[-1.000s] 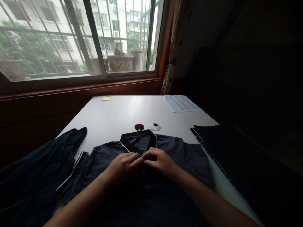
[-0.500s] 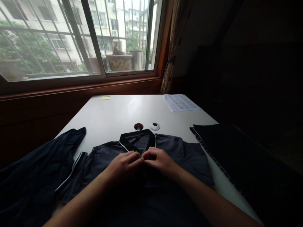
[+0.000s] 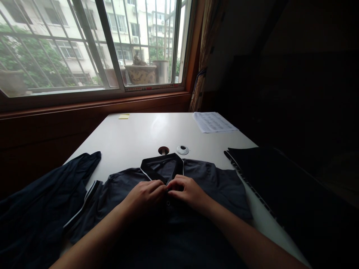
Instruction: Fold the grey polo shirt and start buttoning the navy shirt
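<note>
A dark polo shirt (image 3: pixel 200 168) lies spread face up on the table, its black collar (image 3: pixel 153 170) edged in white and pointing away from me. At the front opening just below the collar, my left hand (image 3: pixel 147 192) pinches the shirt's placket. My right hand (image 3: pixel 186 188) meets it there, thumb and forefinger closed on the same spot. What exactly sits between the fingertips is hidden. A small round button (image 3: pixel 168 203) shows on the placket just below my hands.
Another dark garment (image 3: pixel 56 190) lies to the left, and dark folded cloth (image 3: pixel 275 172) to the right. On the white table (image 3: pixel 134 134) are printed sheets (image 3: pixel 213 122), a yellow sticky note (image 3: pixel 123 116), a cable hole (image 3: pixel 163 150) and a round white cap (image 3: pixel 183 150). A barred window stands beyond.
My left hand has shifted slightly left and the fingertips have parted a little, so the button below shows more clearly. The shirt lies as before.
</note>
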Tool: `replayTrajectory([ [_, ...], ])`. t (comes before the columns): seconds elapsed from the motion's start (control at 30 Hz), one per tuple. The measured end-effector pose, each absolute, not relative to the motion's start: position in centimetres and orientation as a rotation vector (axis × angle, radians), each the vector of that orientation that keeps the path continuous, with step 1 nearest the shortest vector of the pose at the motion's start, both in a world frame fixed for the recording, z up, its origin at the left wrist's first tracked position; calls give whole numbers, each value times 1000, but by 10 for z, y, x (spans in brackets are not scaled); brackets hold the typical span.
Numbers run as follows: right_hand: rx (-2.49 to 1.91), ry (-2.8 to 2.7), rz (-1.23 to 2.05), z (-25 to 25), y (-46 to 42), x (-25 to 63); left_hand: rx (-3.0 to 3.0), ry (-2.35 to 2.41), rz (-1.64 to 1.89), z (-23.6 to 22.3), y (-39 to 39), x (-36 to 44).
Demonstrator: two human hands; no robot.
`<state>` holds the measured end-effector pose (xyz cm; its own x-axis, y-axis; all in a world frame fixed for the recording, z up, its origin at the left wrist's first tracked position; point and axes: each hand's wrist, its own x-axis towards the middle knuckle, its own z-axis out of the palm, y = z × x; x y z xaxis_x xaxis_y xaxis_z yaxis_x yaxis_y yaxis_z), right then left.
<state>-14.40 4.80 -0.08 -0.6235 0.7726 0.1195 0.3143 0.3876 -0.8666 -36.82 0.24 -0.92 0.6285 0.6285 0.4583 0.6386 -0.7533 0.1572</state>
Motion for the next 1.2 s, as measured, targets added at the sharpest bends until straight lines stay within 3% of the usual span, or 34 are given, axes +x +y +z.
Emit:
replayTrajectory([
  [0.43, -973, -2157, 949, 1, 42, -148, -2856, -1232, -975, -13, 3, -369],
  [1.2, -1013, -2176, 871, -5, 34, -153, -2875, -1782, -1290, -4, 3, -358],
])
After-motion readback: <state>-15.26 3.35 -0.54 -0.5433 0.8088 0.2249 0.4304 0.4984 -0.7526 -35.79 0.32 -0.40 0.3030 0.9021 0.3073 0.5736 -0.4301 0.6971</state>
